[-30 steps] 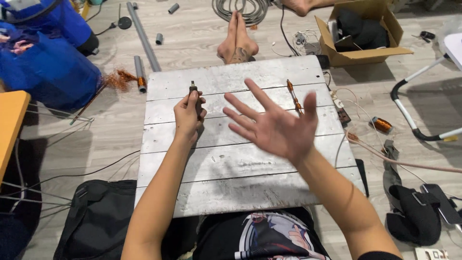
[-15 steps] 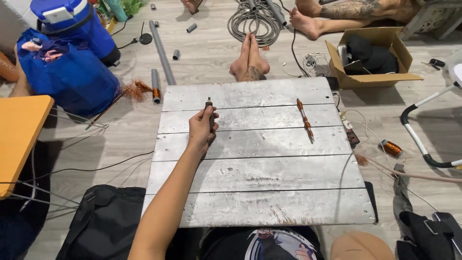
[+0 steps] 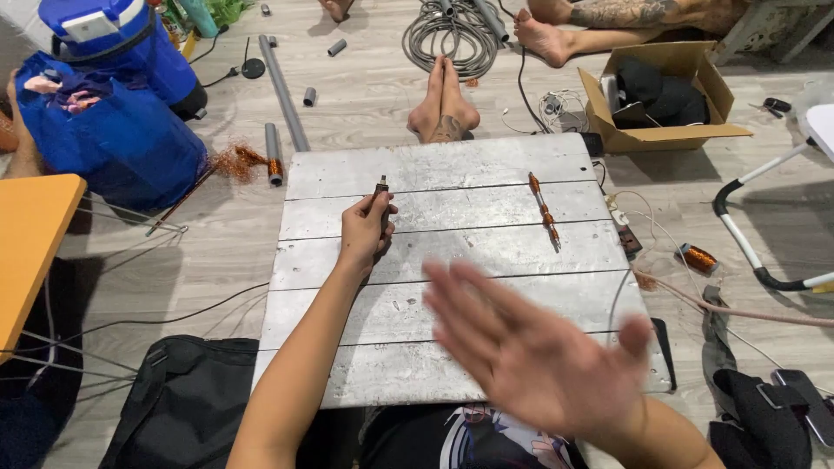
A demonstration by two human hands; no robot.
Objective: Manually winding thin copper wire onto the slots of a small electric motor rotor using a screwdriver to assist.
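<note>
My left hand rests on a grey plank board and grips a small dark rod-shaped tool that points away from me. My right hand hovers blurred above the board's near right part, palm down, fingers spread, holding nothing. A thin rod wound with copper coils lies on the board's right side, beyond my right hand.
A blue bag and blue container sit at the far left, an orange tabletop at the left edge. Grey pipes, a cable coil, a cardboard box and other people's bare feet lie beyond the board.
My right hand was spread over the board, dropped out of view, and is now back over the near right part. The left hand kept its grip on the tool.
</note>
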